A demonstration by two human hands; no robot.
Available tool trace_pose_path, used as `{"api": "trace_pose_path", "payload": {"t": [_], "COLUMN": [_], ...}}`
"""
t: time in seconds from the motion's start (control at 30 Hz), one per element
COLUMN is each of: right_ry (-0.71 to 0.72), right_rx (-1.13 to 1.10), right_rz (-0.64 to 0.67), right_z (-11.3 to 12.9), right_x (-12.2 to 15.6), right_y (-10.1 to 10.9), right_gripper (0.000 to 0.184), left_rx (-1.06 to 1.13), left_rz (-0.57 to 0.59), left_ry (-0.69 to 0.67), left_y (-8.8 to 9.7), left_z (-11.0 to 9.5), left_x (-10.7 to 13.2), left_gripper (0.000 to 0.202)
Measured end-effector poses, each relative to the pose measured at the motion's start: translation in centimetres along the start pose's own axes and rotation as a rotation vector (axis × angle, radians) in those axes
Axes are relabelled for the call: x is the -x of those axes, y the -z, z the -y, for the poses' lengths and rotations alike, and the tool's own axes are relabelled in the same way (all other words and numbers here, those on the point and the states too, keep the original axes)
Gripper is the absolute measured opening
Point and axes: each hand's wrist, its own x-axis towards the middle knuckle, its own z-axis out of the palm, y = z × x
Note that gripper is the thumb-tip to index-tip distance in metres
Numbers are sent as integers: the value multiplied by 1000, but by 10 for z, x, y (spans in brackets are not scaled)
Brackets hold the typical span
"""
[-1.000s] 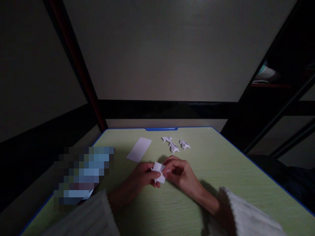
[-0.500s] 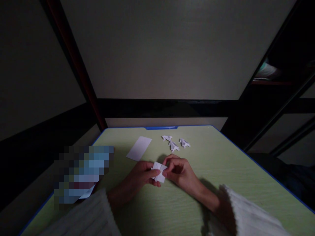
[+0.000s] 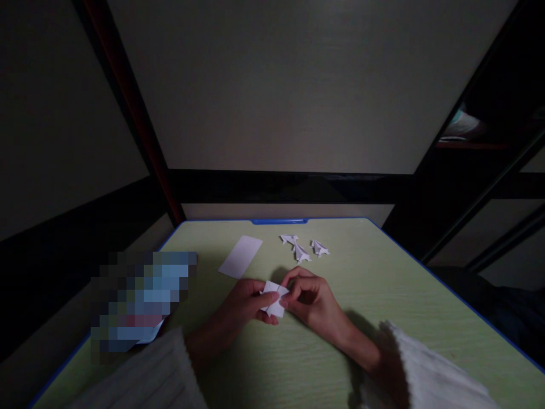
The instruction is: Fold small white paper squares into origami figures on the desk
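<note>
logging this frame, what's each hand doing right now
Left hand: closed, holding the folded paper, thumb on top.
Right hand: closed, thumb and finger at the folded paper's right edge.

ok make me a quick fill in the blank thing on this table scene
The left hand lays its ____ across the folded paper, which the right hand touches.
Beyond the hands are ____ white origami figures.
The flat paper sheet lies to their ____ in the view.
The table has a ____ rim.

Missing words: thumb; three; left; blue
</note>
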Motion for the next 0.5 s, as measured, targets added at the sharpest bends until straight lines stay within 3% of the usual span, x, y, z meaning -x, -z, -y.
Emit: {"api": "trace_pose_path", "payload": {"t": [0.5], "right_ry": [-54], "right_rx": [-56], "right_rz": [6], "right_z": [0], "right_x": [-3], "right_y": [0], "right_gripper": [19], "left_rx": [-41], "left_rz": [30], "left_ry": [-73], "left_y": [4], "left_z": [5], "left_x": [-1], "left_gripper": [23]}}
